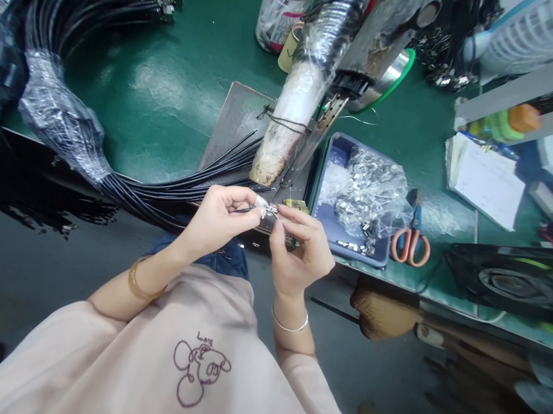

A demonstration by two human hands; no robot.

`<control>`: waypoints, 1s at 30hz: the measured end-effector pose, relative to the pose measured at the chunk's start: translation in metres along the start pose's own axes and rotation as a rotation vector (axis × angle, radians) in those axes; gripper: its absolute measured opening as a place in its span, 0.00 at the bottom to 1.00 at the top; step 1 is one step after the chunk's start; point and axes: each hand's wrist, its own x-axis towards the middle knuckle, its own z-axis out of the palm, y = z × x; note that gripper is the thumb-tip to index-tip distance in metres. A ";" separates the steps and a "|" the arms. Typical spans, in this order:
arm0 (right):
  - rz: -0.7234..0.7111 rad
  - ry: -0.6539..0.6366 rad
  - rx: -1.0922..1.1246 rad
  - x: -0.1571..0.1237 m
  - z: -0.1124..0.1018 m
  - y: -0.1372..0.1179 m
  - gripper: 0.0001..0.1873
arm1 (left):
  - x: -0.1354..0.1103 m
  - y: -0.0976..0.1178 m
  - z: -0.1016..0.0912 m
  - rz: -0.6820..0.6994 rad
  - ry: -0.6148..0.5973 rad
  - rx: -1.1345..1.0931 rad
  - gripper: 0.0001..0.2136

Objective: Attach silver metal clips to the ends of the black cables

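Note:
My left hand (221, 215) is closed in a pinch on the end of a thin black cable, with white wrapping around its fingertips. A small silvery metal connector (271, 209) sits at the cable's tip, between my two hands. The fingertips of my right hand (304, 248) pinch together at the connector's other side; the exact grip is partly hidden. From the left, a bundle of black cables (147, 192) reaches a dark metal plate (238, 109) just beyond my hands. A yellowish sponge-like piece (297, 205) lies right behind my right fingers.
A wrapped white tube (295, 103) and a perforated metal rod (326, 124) slant down above the plate. To the right are a blue tray (320, 203) with bagged metal connectors (373, 187), then scissors (412, 239). Another person's hand (385, 311) is at lower right.

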 end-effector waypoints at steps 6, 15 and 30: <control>0.048 -0.025 0.008 0.005 0.002 0.001 0.08 | 0.007 0.001 0.001 0.025 0.022 -0.006 0.05; 0.076 -0.033 0.029 0.006 0.004 0.003 0.06 | 0.009 0.001 0.002 0.009 0.032 -0.010 0.05; -0.001 -0.030 -0.068 0.003 0.005 0.005 0.06 | 0.006 -0.001 0.003 -0.008 0.052 -0.081 0.05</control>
